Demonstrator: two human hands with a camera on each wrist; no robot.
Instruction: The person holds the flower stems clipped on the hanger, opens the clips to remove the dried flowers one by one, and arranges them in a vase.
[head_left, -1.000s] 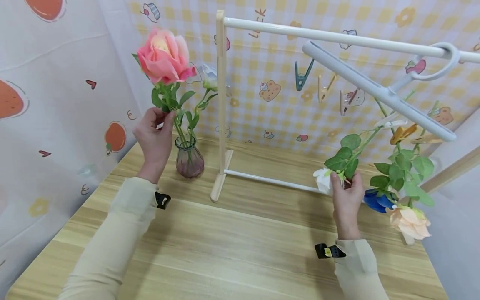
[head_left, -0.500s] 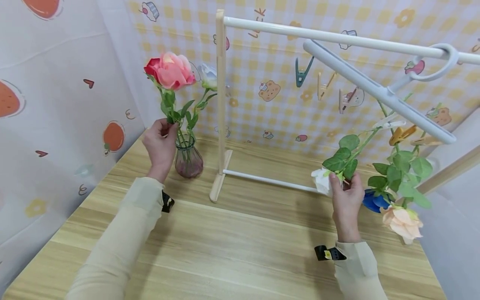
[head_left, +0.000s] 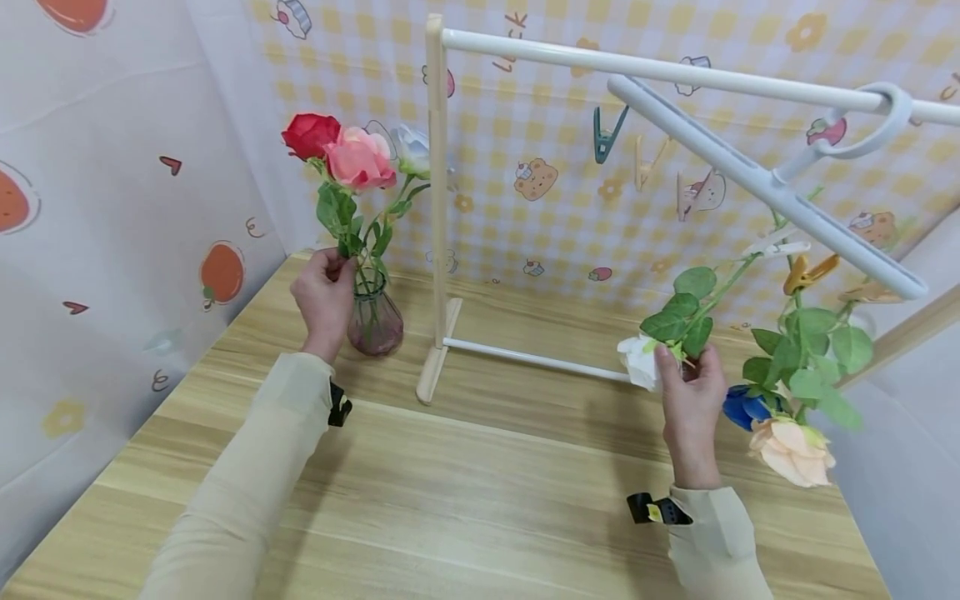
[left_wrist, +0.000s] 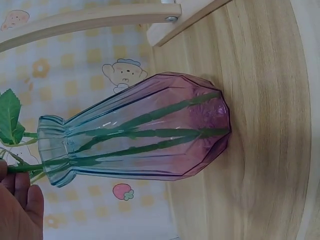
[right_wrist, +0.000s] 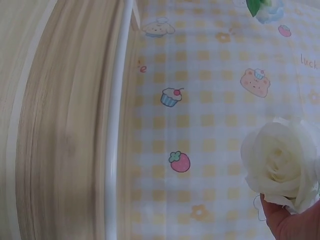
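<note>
Nearest, the right hand (head_left: 688,398) pinches the white rose (head_left: 638,360) clipped under the hanger (head_left: 757,183); tugging could shake its neighbours loose. Farther off, the left hand (head_left: 324,292) pinches the pink rose (head_left: 360,160) stem at the glass vase (head_left: 374,318) mouth; a sideways pull might tip it.

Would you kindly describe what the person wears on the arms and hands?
Both arms are in long, loose, pale beige sleeves. The left hand and right hand are bare, with no gloves. A small black clip-like device sits at each cuff, the right one with a yellow mark.
</note>
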